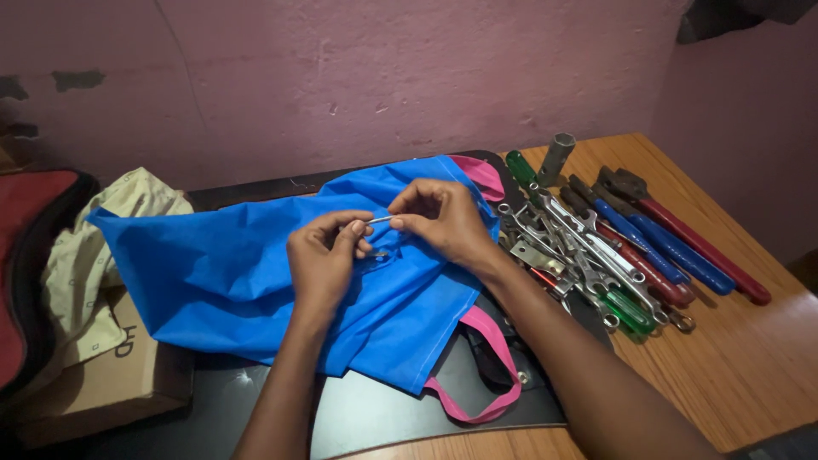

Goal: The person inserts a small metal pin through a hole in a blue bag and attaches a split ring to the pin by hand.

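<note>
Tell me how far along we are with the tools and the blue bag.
Done: the tools lie in a pile on the wooden table. In hand: the left hand and right hand pinch a thin metal piece over the blue bag. Left: the pile outside the bag.

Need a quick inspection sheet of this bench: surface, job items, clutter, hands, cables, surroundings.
Surface: wooden table with a black board on it.
Job's things: blue fabric bag with pink handles; thin metal pin held above it.
Clutter: pile of spanners and screwdrivers, pliers, cardboard box, cream cloth.
Grippers: left hand and right hand both pinch the pin.
Cables: nothing seen.
Surroundings: pink wall with chipped paint; red padded item at left.
</note>
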